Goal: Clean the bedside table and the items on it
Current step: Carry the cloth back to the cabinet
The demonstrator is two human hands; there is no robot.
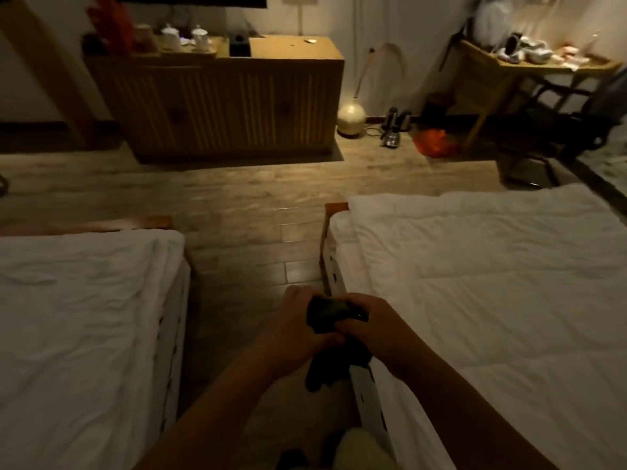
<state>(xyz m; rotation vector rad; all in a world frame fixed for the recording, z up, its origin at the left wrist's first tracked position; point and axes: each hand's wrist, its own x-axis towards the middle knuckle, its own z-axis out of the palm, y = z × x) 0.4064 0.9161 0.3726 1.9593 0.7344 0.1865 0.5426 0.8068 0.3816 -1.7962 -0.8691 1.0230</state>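
Black, small, possibly a remote: gripping this item (330, 310) at six o'clock between left hand (298, 329) and right hand (371, 330). Fingers curled round it, forearms converging, presumably to wipe it with the dark cloth (324, 373) dangling beneath. Flanked by white bed (84, 317) at nine, second bed (492, 300) at three. Dresser (230, 103) at twelve. No bedside table in view.

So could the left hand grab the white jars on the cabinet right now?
Probably not. The left hand and right hand both grip a dark object, and the white jars sit far across the floor.
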